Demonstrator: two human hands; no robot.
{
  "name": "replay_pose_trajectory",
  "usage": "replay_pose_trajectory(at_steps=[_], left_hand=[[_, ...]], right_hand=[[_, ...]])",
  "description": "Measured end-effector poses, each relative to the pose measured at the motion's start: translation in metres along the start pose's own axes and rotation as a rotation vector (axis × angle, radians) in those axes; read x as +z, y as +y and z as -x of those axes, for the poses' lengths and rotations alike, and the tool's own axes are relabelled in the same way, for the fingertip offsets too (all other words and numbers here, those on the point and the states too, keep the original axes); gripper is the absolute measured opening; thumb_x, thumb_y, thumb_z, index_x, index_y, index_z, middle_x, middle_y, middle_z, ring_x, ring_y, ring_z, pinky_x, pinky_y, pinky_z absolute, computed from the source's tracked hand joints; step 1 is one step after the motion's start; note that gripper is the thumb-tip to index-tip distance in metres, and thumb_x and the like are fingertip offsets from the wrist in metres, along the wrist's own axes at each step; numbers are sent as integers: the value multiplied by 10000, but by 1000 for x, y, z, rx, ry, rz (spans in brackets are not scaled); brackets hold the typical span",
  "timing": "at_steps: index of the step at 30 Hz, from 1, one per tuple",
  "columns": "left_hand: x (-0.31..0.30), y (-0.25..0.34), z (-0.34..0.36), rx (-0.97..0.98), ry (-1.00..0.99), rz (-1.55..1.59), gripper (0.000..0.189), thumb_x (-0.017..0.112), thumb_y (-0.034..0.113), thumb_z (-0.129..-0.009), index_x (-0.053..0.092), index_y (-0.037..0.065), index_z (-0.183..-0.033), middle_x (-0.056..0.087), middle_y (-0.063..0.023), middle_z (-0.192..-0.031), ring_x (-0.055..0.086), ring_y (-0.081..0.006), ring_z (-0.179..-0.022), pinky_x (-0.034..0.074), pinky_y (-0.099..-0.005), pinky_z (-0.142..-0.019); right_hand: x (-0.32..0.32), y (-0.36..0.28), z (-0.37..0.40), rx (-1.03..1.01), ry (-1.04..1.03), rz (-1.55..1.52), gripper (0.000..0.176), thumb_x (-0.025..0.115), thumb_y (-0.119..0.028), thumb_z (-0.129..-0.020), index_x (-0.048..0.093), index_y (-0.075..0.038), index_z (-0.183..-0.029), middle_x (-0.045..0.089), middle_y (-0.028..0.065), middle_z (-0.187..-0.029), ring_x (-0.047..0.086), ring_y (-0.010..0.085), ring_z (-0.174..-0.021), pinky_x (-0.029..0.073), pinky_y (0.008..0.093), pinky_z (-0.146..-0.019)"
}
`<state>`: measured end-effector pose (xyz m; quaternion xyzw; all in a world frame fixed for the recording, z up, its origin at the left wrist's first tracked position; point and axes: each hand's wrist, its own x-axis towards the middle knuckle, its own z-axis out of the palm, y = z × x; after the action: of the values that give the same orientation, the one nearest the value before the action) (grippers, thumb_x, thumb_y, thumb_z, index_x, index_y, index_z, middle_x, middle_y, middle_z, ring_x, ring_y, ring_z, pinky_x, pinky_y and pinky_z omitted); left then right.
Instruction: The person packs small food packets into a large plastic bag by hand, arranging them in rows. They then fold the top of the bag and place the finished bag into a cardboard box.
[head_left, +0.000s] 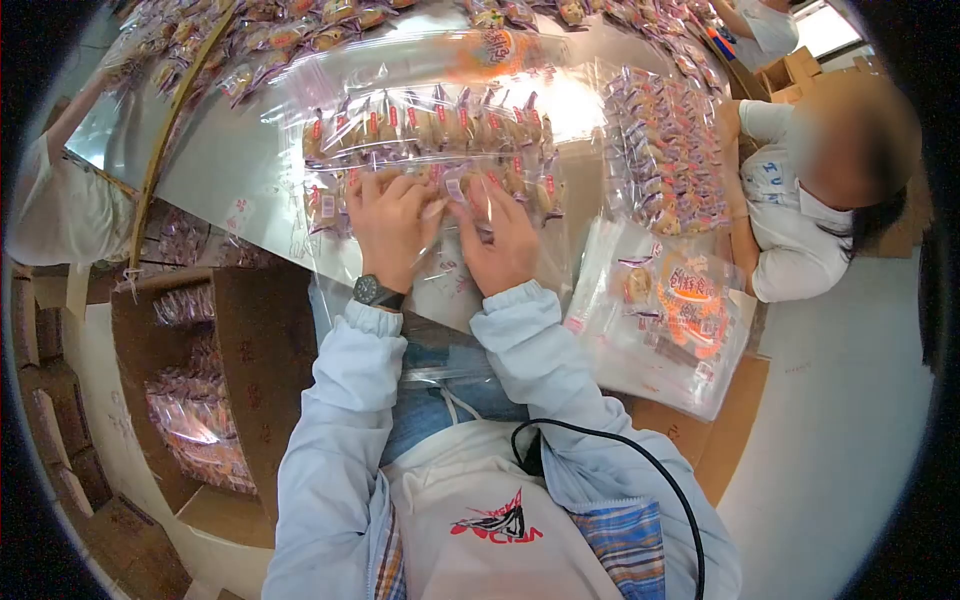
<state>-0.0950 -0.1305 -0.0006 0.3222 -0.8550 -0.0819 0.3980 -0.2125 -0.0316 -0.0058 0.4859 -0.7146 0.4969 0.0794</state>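
In front of me lies a large clear plastic bag [340, 255] with two rows of small wrapped snack packets [425, 122] in it, in purple, red and clear film. My left hand [392, 225], with a dark watch at the wrist, rests on the nearer row with its fingers stretched over the packets. Just to its right, my right hand [500, 245] has its fingers and thumb bent around a snack packet [482, 208] in that row. Its fingertips are partly hidden among the shiny film.
Right of my hands lies another filled bag [665, 150], near a co-worker [800, 200]. A stack of flat printed bags [640, 355] sits closer to me. Loose packets [270, 65] cover the far table behind a wooden strip [185, 95]. An open carton [275, 370] with packed bags stands at left.
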Motion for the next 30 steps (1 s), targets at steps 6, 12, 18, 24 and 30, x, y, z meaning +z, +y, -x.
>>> replay_pose_trajectory(at_steps=[6,12,18,24,30], left_hand=[[4,6,3,-66,21,-41,245,768,281,-811,773,166,-1027,740,5,-951,587,-269,-1066,348,-488,-996],[2,11,2,-117,-73,-129,286,770,270,-797,768,178,-1068,710,0,-999,573,-281,-1054,372,-482,-964],[-2,10,1,47,-89,-187,385,740,225,-843,712,166,-1222,676,-35,-1227,548,-296,-1235,331,-567,-1091],[1,18,-3,29,-282,-274,629,727,320,-852,576,163,-1442,550,-109,-1490,449,-352,-1414,232,-622,-1199],[4,3,-2,100,-326,-279,721,697,399,-860,498,166,-1512,489,-132,-1548,428,-353,-1445,226,-599,-1217]], right_hand=[[4,-2,-9,-98,8,294,361,759,-214,-871,719,-123,-1218,682,68,-1186,666,289,-971,582,387,-782],[13,-17,-15,35,-284,511,413,718,-130,-811,699,-116,-1223,601,118,-1301,599,331,-1039,563,422,-831],[-4,-9,-20,-125,-422,372,599,705,-80,-764,564,-68,-1346,543,157,-1388,526,410,-1211,540,476,-947],[-32,6,-1,-65,-258,25,743,714,-10,-725,467,0,-1426,505,209,-1433,491,384,-1345,449,448,-1091],[-29,7,3,-1,-268,-28,747,676,17,-764,467,-29,-1480,504,208,-1458,491,394,-1343,433,449,-1111]])
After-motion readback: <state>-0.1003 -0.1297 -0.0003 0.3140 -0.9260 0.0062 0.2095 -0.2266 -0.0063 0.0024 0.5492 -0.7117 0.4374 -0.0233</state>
